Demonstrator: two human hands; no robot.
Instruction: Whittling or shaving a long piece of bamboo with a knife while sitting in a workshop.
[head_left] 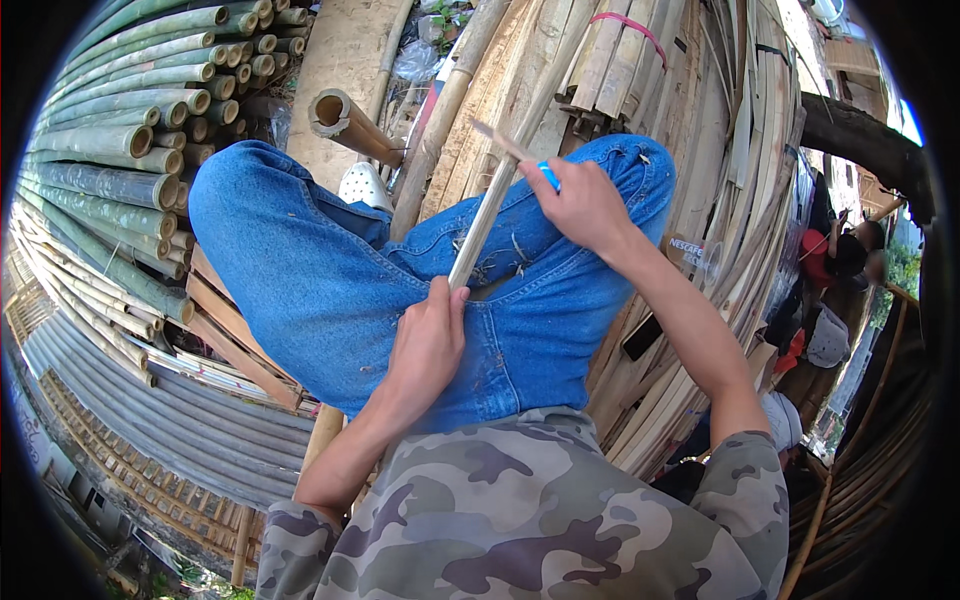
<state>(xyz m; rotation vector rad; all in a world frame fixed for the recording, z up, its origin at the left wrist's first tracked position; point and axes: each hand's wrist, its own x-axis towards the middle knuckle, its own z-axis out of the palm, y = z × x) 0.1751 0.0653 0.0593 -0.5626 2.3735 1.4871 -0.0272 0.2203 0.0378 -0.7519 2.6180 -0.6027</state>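
Holds in left grip (430, 335) the near end of a long, pale, split-bamboo strip (484, 222), slanting over blue denim trousers (300, 285), seemingly to steady it. Farther, grasps in right grip (582, 205) a blue-handled, brownish-bladed knife (514, 149) across the strip, probably for control. Beyond, faces a pale, pink-tied bamboo bundle (608, 75).

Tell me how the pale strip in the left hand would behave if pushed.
The pale strip is probably fairly stiff, since it runs straight from the left hand past the knife. Being slender, it is likely light. Its flat-looking face suggests it would slide rather than roll.
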